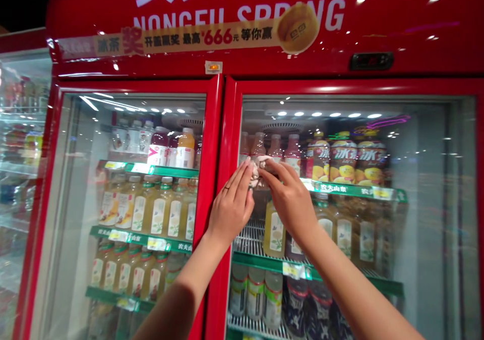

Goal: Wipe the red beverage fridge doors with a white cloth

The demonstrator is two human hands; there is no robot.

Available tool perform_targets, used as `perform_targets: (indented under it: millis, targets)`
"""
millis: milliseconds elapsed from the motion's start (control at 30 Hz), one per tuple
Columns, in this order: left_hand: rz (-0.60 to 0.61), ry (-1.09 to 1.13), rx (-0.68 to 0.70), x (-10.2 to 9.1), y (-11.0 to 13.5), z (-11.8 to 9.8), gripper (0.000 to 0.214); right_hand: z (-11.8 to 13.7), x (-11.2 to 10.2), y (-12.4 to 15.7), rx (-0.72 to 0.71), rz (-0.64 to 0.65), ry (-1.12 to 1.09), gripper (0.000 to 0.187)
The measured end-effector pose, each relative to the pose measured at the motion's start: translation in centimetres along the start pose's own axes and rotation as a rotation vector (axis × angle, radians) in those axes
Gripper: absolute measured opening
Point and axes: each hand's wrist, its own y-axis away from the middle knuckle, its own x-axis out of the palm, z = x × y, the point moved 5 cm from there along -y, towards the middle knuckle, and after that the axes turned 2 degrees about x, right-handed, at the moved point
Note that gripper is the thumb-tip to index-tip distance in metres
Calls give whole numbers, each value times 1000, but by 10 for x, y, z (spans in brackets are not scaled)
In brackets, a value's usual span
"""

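A crumpled, pale pinkish cloth is bunched up in front of the glass of the right cooler door. My left hand, with a ring on one finger, has its fingers pressed together on the cloth's left side. From the right, my right hand pinches the same cloth between thumb and fingers. Both arms reach up from the bottom of the view. Part of the cloth is hidden behind my fingers.
The red drinks cooler has a second glass door on the left. Bottles line several shelves behind the glass. A small lit switch and a dark display sit above the doors. Another cooler stands at far left.
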Motion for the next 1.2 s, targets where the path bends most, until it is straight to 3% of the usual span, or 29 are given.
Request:
perform_targets:
  millis: [167,400,600,767,900,1067,1200]
  targets:
    - [7,49,8,0,1,1,85,1,-5,21,-64,16,43,41]
    - [-44,91,14,0,1,1,79,-8,6,-6,-48,-87,48,26]
    - [-68,140,1,-2,1,2,74,-6,2,15,-154,-55,-7,31]
    - [-54,144,4,-1,1,2,72,-27,-7,5,3,-119,-6,46]
    - [-49,137,22,-1,2,3,70,-18,0,-9,-15,-137,3,30]
    - [15,74,44,1,0,1,75,-14,-7,17,-138,-36,-10,32]
    - [88,-37,77,8,-1,-3,79,-39,-20,21,-21,-95,43,45]
